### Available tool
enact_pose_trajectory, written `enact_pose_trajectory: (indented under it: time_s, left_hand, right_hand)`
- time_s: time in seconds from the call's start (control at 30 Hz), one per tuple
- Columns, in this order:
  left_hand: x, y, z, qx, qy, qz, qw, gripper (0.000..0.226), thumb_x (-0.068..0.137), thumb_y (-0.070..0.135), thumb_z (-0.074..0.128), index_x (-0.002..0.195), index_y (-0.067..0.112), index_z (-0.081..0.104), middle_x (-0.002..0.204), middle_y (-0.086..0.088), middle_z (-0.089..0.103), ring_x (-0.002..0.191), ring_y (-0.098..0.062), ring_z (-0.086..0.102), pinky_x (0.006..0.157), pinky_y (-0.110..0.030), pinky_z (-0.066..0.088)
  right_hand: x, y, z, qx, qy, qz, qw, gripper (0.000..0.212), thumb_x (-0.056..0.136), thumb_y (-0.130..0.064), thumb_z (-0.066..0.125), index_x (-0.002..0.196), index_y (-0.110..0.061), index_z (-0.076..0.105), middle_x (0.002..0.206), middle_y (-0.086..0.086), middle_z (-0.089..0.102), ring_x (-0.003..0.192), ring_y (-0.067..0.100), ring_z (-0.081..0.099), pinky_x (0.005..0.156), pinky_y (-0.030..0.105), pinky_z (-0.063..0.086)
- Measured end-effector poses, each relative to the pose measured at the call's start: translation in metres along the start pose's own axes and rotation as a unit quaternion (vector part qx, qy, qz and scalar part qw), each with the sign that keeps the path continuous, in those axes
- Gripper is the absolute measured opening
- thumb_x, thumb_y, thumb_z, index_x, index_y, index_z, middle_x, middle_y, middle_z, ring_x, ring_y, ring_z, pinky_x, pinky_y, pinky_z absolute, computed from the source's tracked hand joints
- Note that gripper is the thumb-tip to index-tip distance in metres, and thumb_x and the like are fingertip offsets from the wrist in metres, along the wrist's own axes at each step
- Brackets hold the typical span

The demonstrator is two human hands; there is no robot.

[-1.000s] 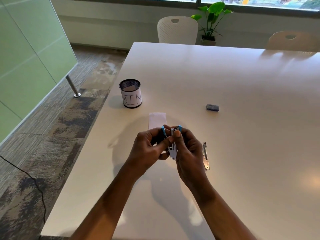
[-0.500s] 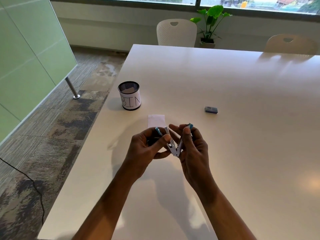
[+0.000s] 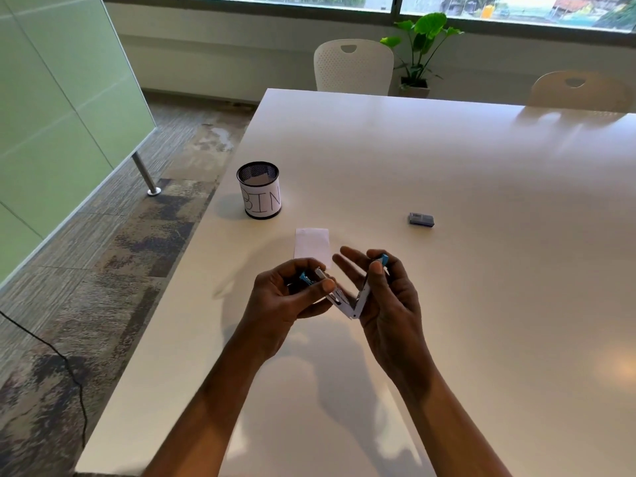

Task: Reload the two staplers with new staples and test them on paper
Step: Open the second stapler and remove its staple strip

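Blue plastic tips and bright metal show between the fingers: the stapler (image 3: 344,304) stands open in a V, held in the air above the white table (image 3: 481,304). The left hand (image 3: 285,301) clasps the lower arm, its thumb laid across the rail. The right hand (image 3: 389,297) pinches the upper arm between the thumb and the fingers behind it, with two fingers standing free.

The likely trouble is that both hands are taken while the staple box (image 3: 421,219) lies well apart to the right. Fetching it means a one-handed hold, and the hinge could then fall shut or the stapler slip. A strip seated crooked might jam. The paper (image 3: 312,246) lies just beyond the hands, near the mesh cup marked BIN (image 3: 258,191).
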State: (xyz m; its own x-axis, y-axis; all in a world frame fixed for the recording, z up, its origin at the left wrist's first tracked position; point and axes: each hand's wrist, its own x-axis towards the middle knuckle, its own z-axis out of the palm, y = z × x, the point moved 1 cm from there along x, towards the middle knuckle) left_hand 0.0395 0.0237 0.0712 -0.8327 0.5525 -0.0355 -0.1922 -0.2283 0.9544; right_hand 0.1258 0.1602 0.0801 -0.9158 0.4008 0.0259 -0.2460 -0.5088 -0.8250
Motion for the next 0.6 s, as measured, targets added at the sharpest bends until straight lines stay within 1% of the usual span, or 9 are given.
enact_pose_trajectory:
  time_s: [0.07,0.13,0.23,0.37,0.43,0.5,0.6]
  left_hand:
    - [0.000,-0.004,-0.002,-0.033,0.030,0.005,0.999,0.026,0.068,0.009,0.075,0.094,0.011,0.071,0.092,-0.010,0.075,0.094,-0.030,0.074,0.070,-0.033,0.062]
    - [0.000,-0.007,-0.004,-0.062,0.061,0.008,0.996,0.025,0.067,0.008,0.075,0.091,0.012,0.071,0.088,-0.007,0.075,0.090,-0.029,0.074,0.070,-0.034,0.063]
    - [0.002,-0.007,-0.004,-0.101,0.069,0.017,0.992,0.024,0.062,0.013,0.079,0.085,0.018,0.076,0.089,-0.007,0.076,0.090,-0.027,0.075,0.069,-0.034,0.062]
    - [0.004,-0.007,-0.003,-0.149,0.063,0.007,0.987,0.038,0.057,0.018,0.082,0.095,0.018,0.076,0.102,-0.009,0.076,0.099,-0.026,0.074,0.071,-0.031,0.061]
    - [0.004,-0.010,-0.002,-0.170,0.056,-0.014,0.984,0.040,0.057,0.017,0.083,0.097,0.016,0.078,0.104,-0.011,0.076,0.099,-0.026,0.073,0.072,-0.029,0.061]
    - [0.003,-0.011,0.000,-0.187,0.050,-0.035,0.980,0.037,0.058,0.015,0.083,0.095,0.014,0.079,0.103,-0.012,0.076,0.098,-0.026,0.074,0.072,-0.029,0.061]
    - [0.002,-0.012,-0.001,-0.188,0.057,-0.053,0.979,0.025,0.071,0.011,0.072,0.096,0.012,0.077,0.101,-0.011,0.076,0.097,-0.026,0.074,0.070,-0.033,0.061]
  right_hand:
    - [0.001,-0.003,0.002,0.021,0.009,-0.013,1.000,0.023,0.105,-0.017,0.033,0.115,-0.014,0.054,0.136,0.015,0.062,0.128,0.030,0.058,0.100,0.054,0.051]
    - [0.001,-0.005,0.004,0.028,0.015,-0.019,0.999,0.021,0.103,-0.018,0.034,0.113,-0.014,0.052,0.135,0.016,0.062,0.127,0.031,0.060,0.103,0.058,0.047]
    - [-0.001,-0.007,0.005,0.028,0.018,-0.024,0.999,0.019,0.099,-0.021,0.039,0.112,-0.014,0.051,0.132,0.016,0.064,0.126,0.031,0.060,0.106,0.060,0.043]
    - [-0.004,-0.006,0.007,0.017,0.017,-0.047,0.999,0.016,0.098,-0.017,0.042,0.111,-0.012,0.051,0.128,0.020,0.065,0.129,0.034,0.057,0.108,0.065,0.039]
    - [-0.007,-0.004,0.009,-0.002,0.010,-0.065,0.998,0.015,0.100,-0.015,0.042,0.111,-0.010,0.050,0.124,0.021,0.067,0.128,0.036,0.057,0.108,0.065,0.039]
    - [-0.009,-0.004,0.010,-0.040,0.010,-0.090,0.995,0.014,0.101,-0.014,0.042,0.110,-0.008,0.050,0.120,0.020,0.069,0.126,0.035,0.059,0.106,0.062,0.043]
    - [-0.011,-0.004,0.011,-0.110,0.016,-0.133,0.985,0.015,0.100,-0.014,0.045,0.110,-0.006,0.053,0.118,0.018,0.070,0.122,0.033,0.062,0.101,0.056,0.050]
